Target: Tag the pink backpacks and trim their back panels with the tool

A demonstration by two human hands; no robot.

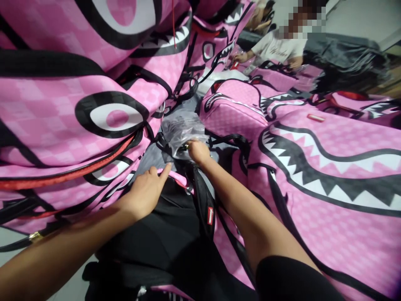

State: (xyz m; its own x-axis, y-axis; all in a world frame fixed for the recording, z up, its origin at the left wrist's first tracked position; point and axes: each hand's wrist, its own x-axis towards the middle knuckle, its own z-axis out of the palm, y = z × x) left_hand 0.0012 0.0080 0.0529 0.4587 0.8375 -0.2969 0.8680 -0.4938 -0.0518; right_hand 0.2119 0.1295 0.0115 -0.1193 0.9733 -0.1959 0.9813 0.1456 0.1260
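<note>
A pink backpack with a black back panel (169,221) lies in front of me, its black strap carrying a small red label (210,215). My left hand (147,188) rests at its top edge, fingers apart, beside the pink handle (173,176). Farther forward, my right hand (198,151) is closed at the edge of a clear plastic bag (183,127), next to a small gold-coloured piece and black straps. What exactly its fingers hold is too small to make out.
Pink backpacks with eye prints (115,115) are piled high at left. More pink backpacks with shark-mouth prints (338,167) lie at right. A person in a white shirt (282,48) sits at the back, near dark wrapped material (347,58).
</note>
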